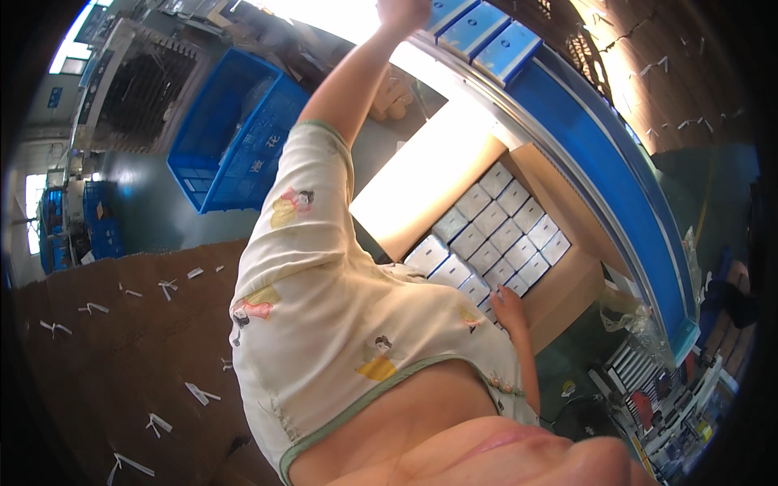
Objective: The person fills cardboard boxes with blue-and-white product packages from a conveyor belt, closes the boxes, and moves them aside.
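My left arm reaches up to the top edge, where my left hand is cut off and blurred by glare. It is beside several blue boxes standing in a row on a blue conveyor; whether it touches one cannot be made out. Lower right, my right hand lies at the near side of an open cardboard carton, fingers stretched toward the contents. Rows of white packs with blue sides fill the carton. A few packs at its left sit higher and uneven. My sleeve hides the carton's lower left corner.
A large blue plastic crate stands on the floor to the left. Brown cardboard with white strips spreads at lower left. The conveyor's metal rail runs along the carton's far side. A machine with rollers stands at lower right.
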